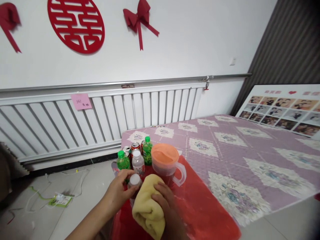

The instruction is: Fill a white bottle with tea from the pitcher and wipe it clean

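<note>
My left hand (119,189) has its fingers and thumb around a clear bottle with a white cap (135,180). A folded yellow towel (148,203) is in my right hand (168,204), close against the right side of that bottle. Just behind stand another white-capped bottle (138,162), two green bottles, one at the left (123,161) and one at the back (147,151), and several drink cans (135,146). To the right is a clear pitcher with an orange lid (165,154). The towel and my hands hide the lower part of the held bottle.
The bottles and pitcher stand on a shiny red surface (205,206). Beside it is a table with a purple floral cloth (180,140). A white radiator (107,120) runs along the wall. Cords and a green-and-white packet (60,200) lie on the floor at left.
</note>
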The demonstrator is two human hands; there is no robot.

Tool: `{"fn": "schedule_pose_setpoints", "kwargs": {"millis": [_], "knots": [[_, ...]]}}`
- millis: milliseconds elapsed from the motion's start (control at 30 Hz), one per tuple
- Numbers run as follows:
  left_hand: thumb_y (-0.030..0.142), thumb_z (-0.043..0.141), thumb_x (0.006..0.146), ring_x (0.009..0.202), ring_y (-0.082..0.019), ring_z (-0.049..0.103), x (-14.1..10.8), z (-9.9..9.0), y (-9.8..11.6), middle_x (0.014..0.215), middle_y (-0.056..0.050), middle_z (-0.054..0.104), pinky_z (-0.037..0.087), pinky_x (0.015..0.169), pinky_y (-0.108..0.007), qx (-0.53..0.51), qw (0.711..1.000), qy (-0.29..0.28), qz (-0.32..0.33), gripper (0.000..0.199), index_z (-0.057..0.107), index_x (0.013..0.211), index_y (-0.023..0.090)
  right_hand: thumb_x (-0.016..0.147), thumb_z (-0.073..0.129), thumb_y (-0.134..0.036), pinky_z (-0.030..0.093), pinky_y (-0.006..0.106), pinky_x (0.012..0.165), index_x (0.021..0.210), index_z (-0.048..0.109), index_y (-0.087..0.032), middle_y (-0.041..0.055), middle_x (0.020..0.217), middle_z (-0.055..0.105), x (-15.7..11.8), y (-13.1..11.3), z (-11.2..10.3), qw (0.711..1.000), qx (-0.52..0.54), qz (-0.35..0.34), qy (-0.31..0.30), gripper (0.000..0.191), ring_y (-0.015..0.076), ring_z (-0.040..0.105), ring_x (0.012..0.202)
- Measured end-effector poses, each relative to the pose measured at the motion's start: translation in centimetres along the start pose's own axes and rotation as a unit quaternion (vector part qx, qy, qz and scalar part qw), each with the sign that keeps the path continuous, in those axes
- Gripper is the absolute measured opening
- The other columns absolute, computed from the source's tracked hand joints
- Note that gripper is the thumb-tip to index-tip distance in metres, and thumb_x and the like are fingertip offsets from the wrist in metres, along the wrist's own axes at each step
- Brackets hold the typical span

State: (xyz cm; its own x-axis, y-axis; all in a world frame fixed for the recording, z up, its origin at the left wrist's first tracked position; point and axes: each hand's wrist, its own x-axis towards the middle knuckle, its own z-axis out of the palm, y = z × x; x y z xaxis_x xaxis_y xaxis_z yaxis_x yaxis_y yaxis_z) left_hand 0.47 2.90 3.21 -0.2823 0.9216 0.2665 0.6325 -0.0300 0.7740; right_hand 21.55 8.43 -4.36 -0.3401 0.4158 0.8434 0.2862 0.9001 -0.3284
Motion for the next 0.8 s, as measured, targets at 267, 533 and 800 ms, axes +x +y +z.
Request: {"fn": "schedule_pose_setpoints", "kwargs": {"millis": [267,533,800], "knots": [[0.021,0.066,0.070,0.091,-0.022,0.064,1.0,-1.3,1.3,0.101,-0.006,0.073,0.051,0.084,-0.033,-0.001,0.998,-0.057,0.020,0.032,0.071,0.102,0.020,0.081,0.074,-0.020,0.052,0.039,0.100,0.103,0.067,-0.028,0.0038,0.120,0.069,0.8,-0.7,1.8,0.988,0.010,0.041,-0.146,0.024,0.0244,0.062,0.117],[0.007,0.056,0.063,0.088,-0.018,0.065,2.1,-3.4,2.5,0.113,-0.004,0.073,0.053,0.079,-0.027,-0.019,0.977,-0.213,-0.004,0.055,0.070,0.115,0.022,0.085,0.064,-0.016,0.054,0.034,0.095,0.102,0.065,-0.029,0.0020,0.112,0.071,-0.9,1.7,0.7,0.988,0.049,0.047,-0.140,0.022,0.0206,0.066,0.109],[0.014,0.057,0.069,0.088,-0.020,0.065,0.9,-2.2,2.4,0.098,-0.002,0.074,0.053,0.080,-0.030,-0.082,0.978,-0.189,-0.028,0.054,0.067,0.122,0.022,0.087,0.067,-0.036,0.055,0.045,0.099,0.120,0.059,-0.027,0.0100,0.128,0.064,0.5,0.5,1.4,0.998,0.054,0.006,0.016,0.035,0.0279,0.058,0.123]]}}
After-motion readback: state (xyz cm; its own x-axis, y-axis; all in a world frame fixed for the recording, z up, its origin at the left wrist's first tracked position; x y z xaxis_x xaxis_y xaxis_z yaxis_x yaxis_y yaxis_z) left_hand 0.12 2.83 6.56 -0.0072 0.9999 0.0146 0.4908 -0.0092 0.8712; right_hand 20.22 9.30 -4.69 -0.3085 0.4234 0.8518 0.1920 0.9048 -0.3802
